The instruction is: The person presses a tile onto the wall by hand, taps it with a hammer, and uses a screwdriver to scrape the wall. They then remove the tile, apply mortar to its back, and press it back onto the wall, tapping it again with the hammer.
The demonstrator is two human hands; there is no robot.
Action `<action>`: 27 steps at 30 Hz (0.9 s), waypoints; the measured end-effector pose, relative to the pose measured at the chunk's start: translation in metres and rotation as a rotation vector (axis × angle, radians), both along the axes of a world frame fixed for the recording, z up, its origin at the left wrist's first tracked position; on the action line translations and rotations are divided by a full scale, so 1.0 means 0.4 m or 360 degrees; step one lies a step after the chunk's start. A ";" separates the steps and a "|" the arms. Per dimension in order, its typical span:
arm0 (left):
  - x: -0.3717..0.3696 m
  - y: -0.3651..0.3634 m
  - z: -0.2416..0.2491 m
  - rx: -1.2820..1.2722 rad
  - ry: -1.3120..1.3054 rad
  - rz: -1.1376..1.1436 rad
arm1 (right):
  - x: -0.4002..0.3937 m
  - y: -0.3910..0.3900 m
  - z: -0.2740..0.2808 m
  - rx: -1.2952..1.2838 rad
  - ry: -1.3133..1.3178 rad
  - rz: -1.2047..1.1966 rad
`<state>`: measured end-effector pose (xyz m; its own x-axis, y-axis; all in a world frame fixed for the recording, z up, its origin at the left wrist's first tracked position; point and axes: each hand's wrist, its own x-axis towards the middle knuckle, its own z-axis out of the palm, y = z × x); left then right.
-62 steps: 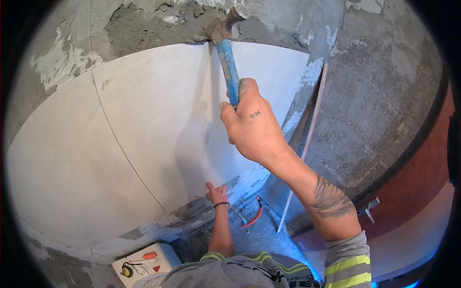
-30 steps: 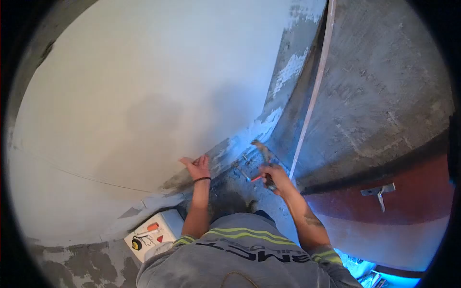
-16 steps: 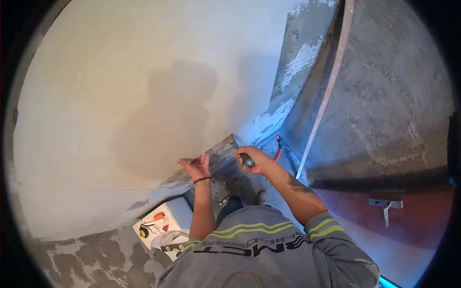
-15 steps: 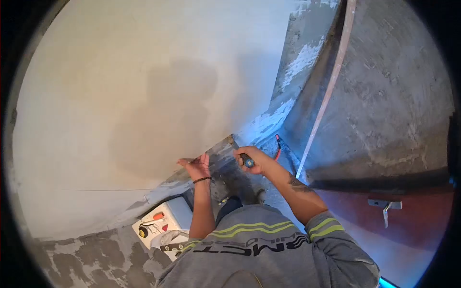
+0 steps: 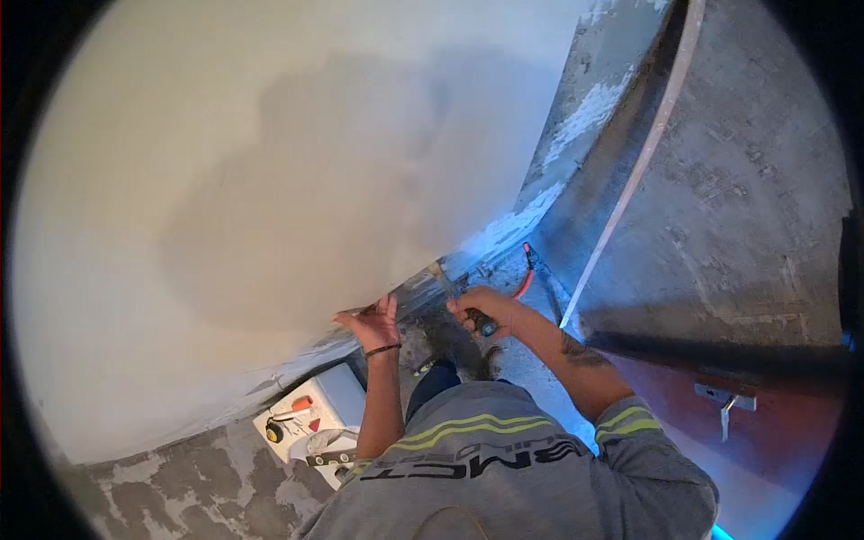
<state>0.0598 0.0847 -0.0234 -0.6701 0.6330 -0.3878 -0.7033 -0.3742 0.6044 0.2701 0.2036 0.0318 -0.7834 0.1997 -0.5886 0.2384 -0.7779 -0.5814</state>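
My left hand [image 5: 373,326] has its fingers stretched out, palm up, at the lower edge of the large pale wall panel [image 5: 297,180]. A dark band circles that wrist. My right hand [image 5: 483,311] is wrapped around a black-handled tool [image 5: 484,323]; its narrow shaft reaches up and left to the panel's bottom corner. The far end of the tool is too small to name its kind. Behind the fingers, a rough grey strip of wall [image 5: 418,290] runs below the panel.
A white box [image 5: 337,396] at lower left bears a tape measure [image 5: 274,433], an orange-handled tool [image 5: 301,403] and a level [image 5: 328,458]. A red hose or cable [image 5: 525,283] rises near the corner. At right are a bare grey wall [image 5: 720,198] and a reddish door with a handle [image 5: 725,400].
My right hand has moved slightly right and down, and the tool's handle tilts more sideways. My left hand stays by the panel edge. The whole view has shifted a little.
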 end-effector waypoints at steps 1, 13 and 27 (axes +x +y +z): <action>-0.006 0.008 -0.003 -0.0017 -0.0006 -0.0003 | -0.013 -0.002 -0.002 -0.0017 -0.0006 -0.0003; -0.041 -0.103 -0.022 -0.0014 -0.0062 -0.0680 | -0.008 -0.029 -0.056 0.0366 -0.0020 0.0144; -0.071 -0.071 1.288 -0.1538 0.4555 0.1013 | -0.052 -0.021 -0.003 0.0595 -0.0277 0.0288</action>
